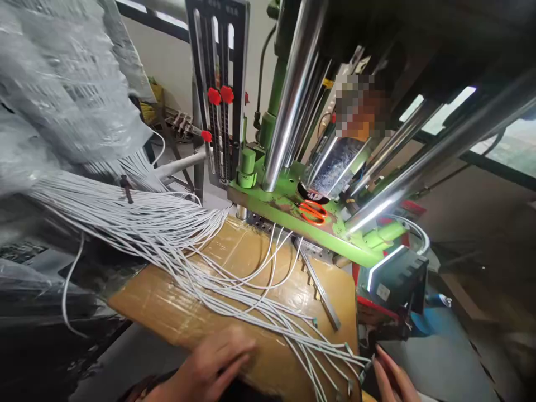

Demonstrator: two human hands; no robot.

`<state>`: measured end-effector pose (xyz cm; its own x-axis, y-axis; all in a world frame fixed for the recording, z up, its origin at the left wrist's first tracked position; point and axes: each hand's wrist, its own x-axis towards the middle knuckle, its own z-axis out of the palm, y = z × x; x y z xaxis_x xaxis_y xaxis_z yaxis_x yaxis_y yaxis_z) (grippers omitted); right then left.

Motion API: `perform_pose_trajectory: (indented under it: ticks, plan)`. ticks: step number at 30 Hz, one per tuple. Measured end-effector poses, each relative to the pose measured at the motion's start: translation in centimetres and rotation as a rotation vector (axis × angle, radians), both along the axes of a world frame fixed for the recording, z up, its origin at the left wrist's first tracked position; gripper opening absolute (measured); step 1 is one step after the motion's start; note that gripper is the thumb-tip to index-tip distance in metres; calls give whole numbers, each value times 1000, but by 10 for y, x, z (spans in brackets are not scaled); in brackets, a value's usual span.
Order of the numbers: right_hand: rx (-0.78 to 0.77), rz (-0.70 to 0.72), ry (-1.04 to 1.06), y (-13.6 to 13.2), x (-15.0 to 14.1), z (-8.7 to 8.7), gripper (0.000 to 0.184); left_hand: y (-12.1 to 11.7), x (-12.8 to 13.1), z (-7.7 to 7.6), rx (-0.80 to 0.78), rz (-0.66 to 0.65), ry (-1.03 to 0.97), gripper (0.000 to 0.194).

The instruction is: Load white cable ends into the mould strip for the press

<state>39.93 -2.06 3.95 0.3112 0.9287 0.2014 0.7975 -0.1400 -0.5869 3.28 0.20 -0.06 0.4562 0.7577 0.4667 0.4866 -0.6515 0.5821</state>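
Long white cables (251, 298) run across a brown, film-covered board (234, 245) from a thick bundle on the left. Small dark green terminals or connectors show on several of their ends. At the board's right edge, my right hand (393, 377) has its fingertips closed at the end of a cable (355, 356). The small end piece there is partly hidden. My left hand (218, 360) is over the board's near edge with curled fingers, slightly blurred. No object shows in it, and it lies apart from the cables.
A green press (285, 209) with shiny steel columns stands behind the board. Orange-handled scissors (313, 212) lie on its base. A metal bar (322, 290) with brass-coloured pieces lies on the board. Plastic-wrapped cables (71, 84) hang at left; a dark box (397, 279) is at right. A person is behind the press.
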Motion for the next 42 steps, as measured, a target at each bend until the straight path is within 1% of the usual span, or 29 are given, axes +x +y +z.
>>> perform_pose_trajectory:
  ticks: [1,2,4,5,7,9,11,13,15,17,18,20,21,22,23,24,26,27,29,30,31,33,35,36,38,40,41,42]
  plan:
    - [-12,46,-8,13,-8,-3,37,20,13,9,41,-114,54,43]
    - [-24,109,-24,26,-18,-6,36,38,24,16,60,-183,125,53]
    - [-85,266,-143,50,-38,-13,36,68,37,23,84,-223,276,60]
    - [-103,301,-202,60,-46,-17,37,78,38,25,91,-213,348,60]
    - [-111,329,-281,73,-54,-22,43,88,32,26,101,-176,459,56]
    - [-99,356,-289,81,-52,-24,48,90,23,27,101,-164,537,50]
    - [-80,387,-265,91,-44,-21,52,91,18,28,94,-140,598,47]
    - [-59,378,-236,104,-40,-14,50,95,21,31,55,-112,641,42]
    - [-38,357,-209,115,-46,-6,44,103,29,34,-36,-98,632,31]
    - [-24,396,-173,118,-67,-2,39,113,34,40,-158,-118,560,21]
    - [-21,449,-149,117,-80,-2,42,119,36,44,-219,-128,505,19]
    - [-63,608,-119,109,-102,-5,55,128,34,53,-339,-138,397,17]
    - [-92,661,-139,105,-108,-7,56,132,31,58,-400,-148,359,15]
    - [-116,690,-189,101,-109,-9,52,136,28,62,-460,-158,336,14]
    - [-129,690,-263,99,-105,-11,45,139,25,65,-511,-171,332,15]
    - [-121,663,-357,97,-97,-12,39,140,23,68,-546,-186,347,20]
    - [-40,569,-550,96,-78,-11,35,141,22,70,-560,-211,422,32]
    - [6,540,-625,97,-69,-8,36,139,25,70,-544,-216,459,34]
    - [89,510,-722,97,-62,-1,39,133,35,71,-517,-242,453,30]
    - [113,523,-746,97,-63,3,40,128,41,72,-532,-270,398,26]
    - [127,556,-755,97,-65,7,39,123,48,74,-576,-305,319,25]
    - [145,639,-762,99,-69,14,38,111,58,77,-710,-344,145,31]
    - [188,681,-779,103,-66,17,37,100,61,76,-830,-317,28,41]
    - [216,676,-791,105,-64,18,36,96,60,74,-875,-292,-6,43]
    - [258,645,-819,107,-60,17,34,87,57,66,-980,-266,-58,41]
    - [224,652,-823,104,-64,16,31,80,55,56,-1158,-269,-130,42]
    - [186,677,-813,101,-70,16,29,77,55,51,-1242,-263,-180,43]
    - [148,720,-798,97,-78,16,28,74,56,48,-1293,-255,-227,44]
